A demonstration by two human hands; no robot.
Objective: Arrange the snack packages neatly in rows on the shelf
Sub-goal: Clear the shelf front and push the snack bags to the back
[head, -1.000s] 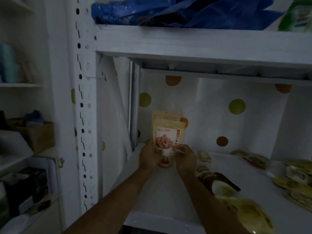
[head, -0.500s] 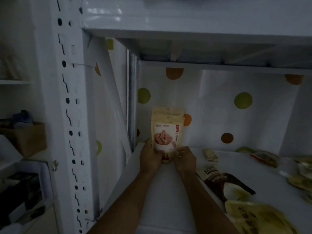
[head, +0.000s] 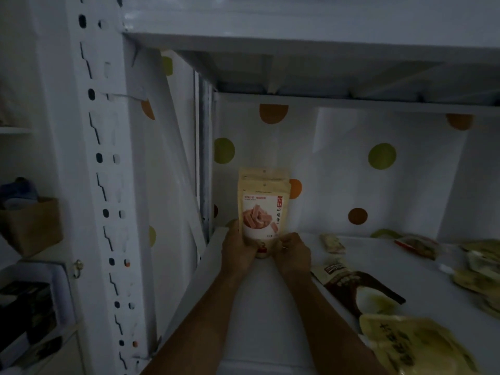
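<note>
White shelf point(head: 270, 307) boards backed by dotted paper point(head: 378, 185) are seen in dim light. An upright beige pouch point(head: 263, 212) is gripped low down: the left hand point(head: 238, 247) is curled round its left edge, and its right corner is pinched by the right hand point(head: 293, 250). It is stood at the back left corner, just before a matching pouch point(head: 262, 173). A dark package point(head: 359, 285) and a yellow package point(head: 414, 345) are seen lying flat to the right.

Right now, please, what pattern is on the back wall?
Back wall: white with green, orange, brown dots; head view.
</note>
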